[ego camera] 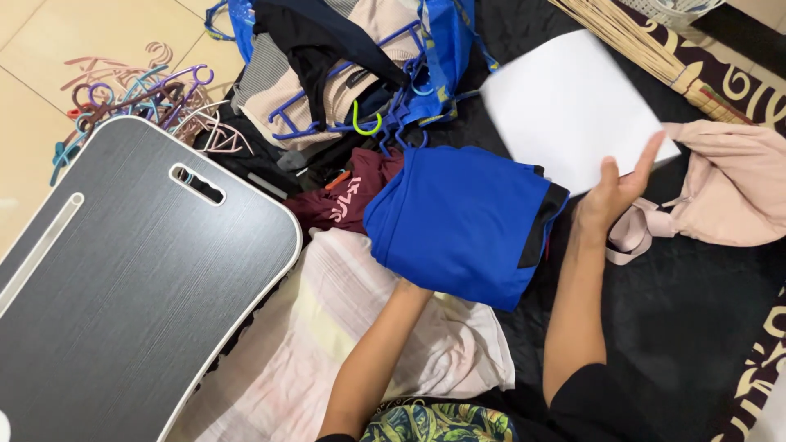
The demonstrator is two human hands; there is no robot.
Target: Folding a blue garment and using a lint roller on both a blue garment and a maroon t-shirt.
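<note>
Right hand (616, 190) pinches a stiff white rectangular sheet (569, 110) above the folded blue fabric garment (463, 221); left hand's grip is hidden underneath that garment, so can't tell.

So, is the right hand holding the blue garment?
No, the right hand holds a white sheet; the blue garment lies beside it.

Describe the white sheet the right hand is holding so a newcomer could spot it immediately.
Start at the dark grey lap desk on the left and move right, past the folded blue garment. Just above and right of it, the right hand holds a plain white sheet by its lower edge. It is the only flat, blank, stiff-looking thing among crumpled clothes.
</note>
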